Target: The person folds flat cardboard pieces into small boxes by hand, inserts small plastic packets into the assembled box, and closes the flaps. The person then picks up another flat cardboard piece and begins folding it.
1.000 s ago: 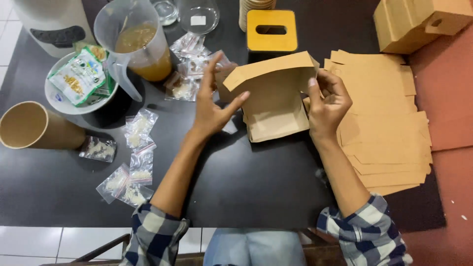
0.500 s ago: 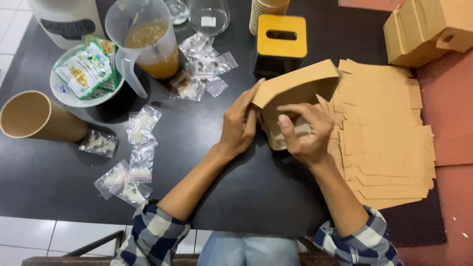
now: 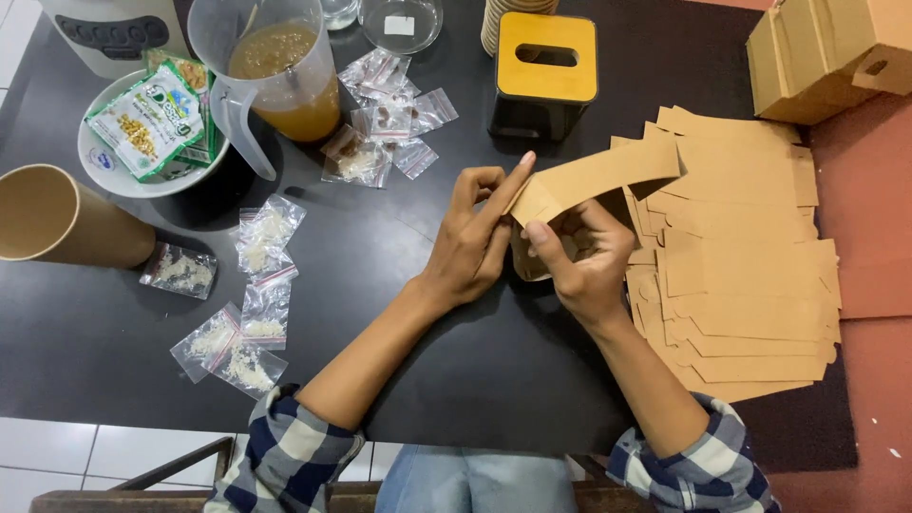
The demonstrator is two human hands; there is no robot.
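Both my hands hold a small brown cardboard box (image 3: pixel 598 178) over the middle of the black table (image 3: pixel 114 332). My left hand (image 3: pixel 475 237) presses its outstretched fingers against the box's left end. My right hand (image 3: pixel 584 261) grips the box from below, its thumb up on the folded end and its fingers curled beneath. Part of the box's underside is hidden behind my right hand. A pile of flat brown box blanks (image 3: pixel 741 256) lies just right of my hands.
A yellow-topped black tissue box (image 3: pixel 546 71) stands behind the hands. A jug of orange liquid (image 3: pixel 280 71), a bowl with a snack packet (image 3: pixel 142 123), a brown paper cup (image 3: pixel 57 218) and several small clear bags (image 3: pixel 256 294) lie left. Folded cardboard boxes (image 3: pixel 836 52) sit far right.
The open box has been folded flatter and turned lengthwise. My hands have drawn together onto its left end, and the view has shifted slightly.
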